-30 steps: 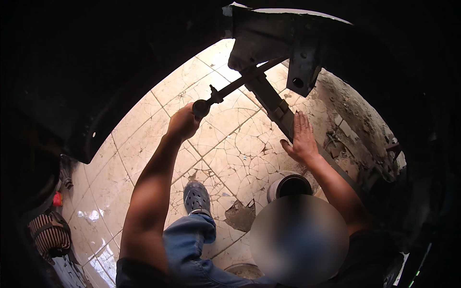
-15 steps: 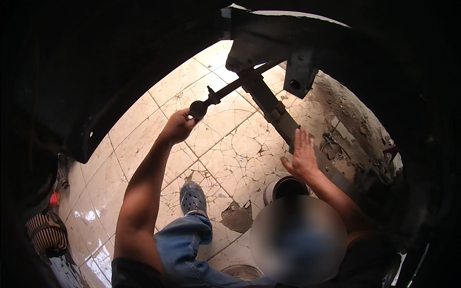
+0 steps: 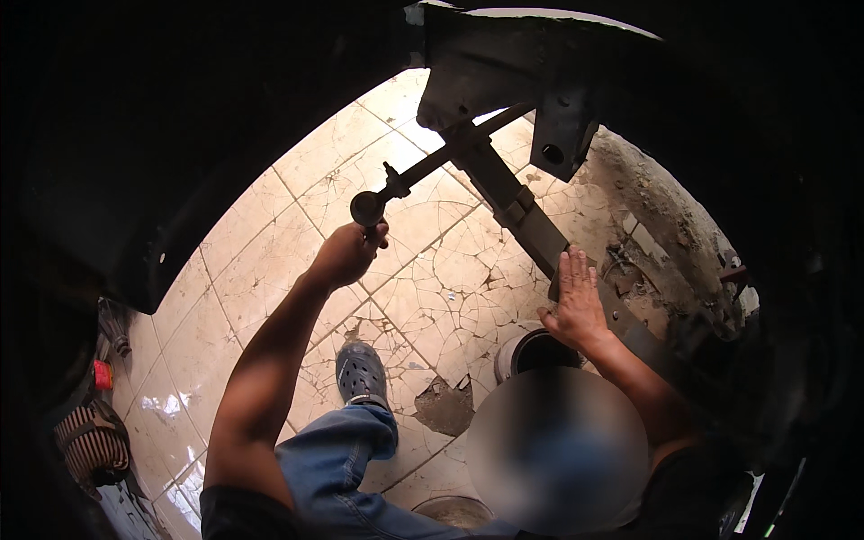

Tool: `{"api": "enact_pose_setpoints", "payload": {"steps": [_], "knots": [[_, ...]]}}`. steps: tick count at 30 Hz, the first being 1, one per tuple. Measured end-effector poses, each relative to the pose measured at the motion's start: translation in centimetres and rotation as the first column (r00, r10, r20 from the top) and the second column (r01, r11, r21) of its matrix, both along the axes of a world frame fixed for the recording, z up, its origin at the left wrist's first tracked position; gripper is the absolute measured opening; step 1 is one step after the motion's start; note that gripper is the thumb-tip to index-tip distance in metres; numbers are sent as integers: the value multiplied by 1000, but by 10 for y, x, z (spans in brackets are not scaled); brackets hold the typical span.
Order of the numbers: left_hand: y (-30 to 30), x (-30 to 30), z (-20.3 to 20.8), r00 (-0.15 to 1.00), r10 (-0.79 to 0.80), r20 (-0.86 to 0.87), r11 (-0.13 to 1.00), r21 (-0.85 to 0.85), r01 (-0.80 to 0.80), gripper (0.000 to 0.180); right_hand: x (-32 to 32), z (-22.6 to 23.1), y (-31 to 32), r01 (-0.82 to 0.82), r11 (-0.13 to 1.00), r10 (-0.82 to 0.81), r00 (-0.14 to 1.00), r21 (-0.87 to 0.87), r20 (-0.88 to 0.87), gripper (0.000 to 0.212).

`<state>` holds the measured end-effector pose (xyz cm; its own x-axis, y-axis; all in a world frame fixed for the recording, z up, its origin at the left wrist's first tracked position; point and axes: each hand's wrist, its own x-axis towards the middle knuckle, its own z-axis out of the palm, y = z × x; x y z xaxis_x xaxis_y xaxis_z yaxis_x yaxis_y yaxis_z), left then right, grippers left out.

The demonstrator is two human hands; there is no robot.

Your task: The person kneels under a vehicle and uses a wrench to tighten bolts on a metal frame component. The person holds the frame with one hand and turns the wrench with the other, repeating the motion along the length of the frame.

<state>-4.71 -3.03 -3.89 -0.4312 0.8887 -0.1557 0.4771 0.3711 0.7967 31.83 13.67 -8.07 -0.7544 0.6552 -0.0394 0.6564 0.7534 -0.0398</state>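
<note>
My left hand (image 3: 345,256) is closed at the lower side of a round tie rod end (image 3: 367,209), its fingers curled around a part they mostly hide. From that end a dark steel rod (image 3: 430,166), with a small clamp near its tip, slants up and right under the vehicle body. A leaf spring (image 3: 543,238) with a metal clip runs diagonally down to the right. My right hand (image 3: 580,310) rests with outstretched fingers against the side of the leaf spring, gripping nothing.
Dark bodywork (image 3: 297,81) arches overhead and along both sides. A bracket (image 3: 562,148) with a hole hangs beside the leaf spring. Below are cracked floor tiles (image 3: 423,261), a round container (image 3: 513,353) and a ribbed round part (image 3: 90,441). A blurred disc covers the lower middle.
My left hand has shifted slightly lower under the tie rod end, and its fingers now show curled on the far side. My right hand has slid slightly right and down along the leaf spring.
</note>
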Motion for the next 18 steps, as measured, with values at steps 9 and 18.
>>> {"api": "enact_pose_setpoints", "payload": {"steps": [9, 18], "knots": [[10, -16, 12, 934, 21, -357, 978, -188, -94, 28, -90, 16, 14, -2, 1000, 0, 989, -16, -147, 108], [3, -25, 53, 971, 206, 117, 911, 339, -234, 55, 0, 1, -5, -3, 1000, 3, 999, -12, -32, 107]]}}
